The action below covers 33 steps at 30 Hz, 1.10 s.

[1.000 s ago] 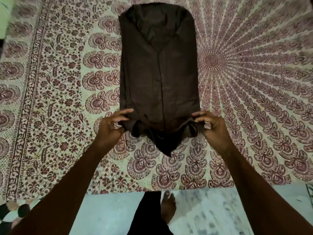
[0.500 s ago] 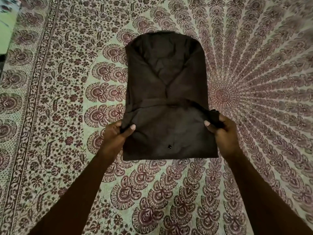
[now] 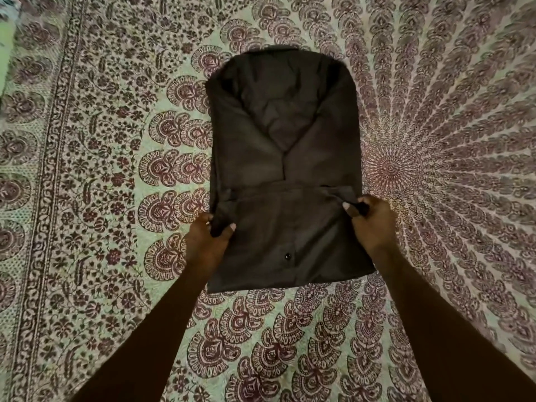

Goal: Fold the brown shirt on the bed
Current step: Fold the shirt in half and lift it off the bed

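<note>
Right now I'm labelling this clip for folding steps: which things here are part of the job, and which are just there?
In the job:
- brown shirt, bottom part turned up
- left hand, gripping its left edge
- right hand, gripping its right edge

Just there:
- patterned bedspread under the shirt

Patterned bedspread [image 3: 101, 198] in maroon and pale green, floral border, radiating mandala motif at right
</note>
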Each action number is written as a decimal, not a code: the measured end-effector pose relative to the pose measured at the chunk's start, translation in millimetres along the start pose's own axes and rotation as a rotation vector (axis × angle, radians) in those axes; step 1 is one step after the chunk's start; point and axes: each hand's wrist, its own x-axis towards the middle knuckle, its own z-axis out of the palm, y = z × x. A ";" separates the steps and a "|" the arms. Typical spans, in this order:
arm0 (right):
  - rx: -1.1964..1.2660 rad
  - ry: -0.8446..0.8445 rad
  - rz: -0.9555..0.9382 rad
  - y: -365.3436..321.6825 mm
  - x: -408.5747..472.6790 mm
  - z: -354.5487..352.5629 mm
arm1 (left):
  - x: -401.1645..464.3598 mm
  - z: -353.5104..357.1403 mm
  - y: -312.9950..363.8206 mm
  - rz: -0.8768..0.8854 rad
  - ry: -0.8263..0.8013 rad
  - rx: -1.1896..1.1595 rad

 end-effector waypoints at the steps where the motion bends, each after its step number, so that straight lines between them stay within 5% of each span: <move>1: -0.013 0.008 -0.008 -1.4 -2.4 0.0 | -2.7 0.4 2.3 0.019 0.013 0.041; 4: -0.088 0.034 -0.055 -8.7 -13.2 -1.8 | -15.7 -3.2 7.3 0.214 0.090 0.119; 7: -0.374 0.011 -0.317 -3.6 -21.2 -10.0 | -16.4 -21.1 -1.4 0.547 0.078 0.365; 10: -0.766 -0.239 -0.616 18.2 -22.0 -31.6 | -4.6 -45.8 -21.4 0.787 -0.085 0.850; 14: -0.896 -0.557 -0.777 45.0 -18.9 -58.2 | 8.5 -60.5 -28.6 1.019 -0.236 1.043; 21: -0.876 -0.664 -0.887 51.7 -12.8 -77.3 | 17.5 -68.8 -26.1 1.212 -0.333 1.084; 26: -0.819 -0.602 -0.856 55.1 -23.7 -67.0 | 10.0 -62.8 -34.9 1.117 -0.341 1.004; 33: -0.376 -0.419 -0.632 39.6 -29.3 -44.9 | 15.9 -46.9 -11.7 0.972 -0.292 0.420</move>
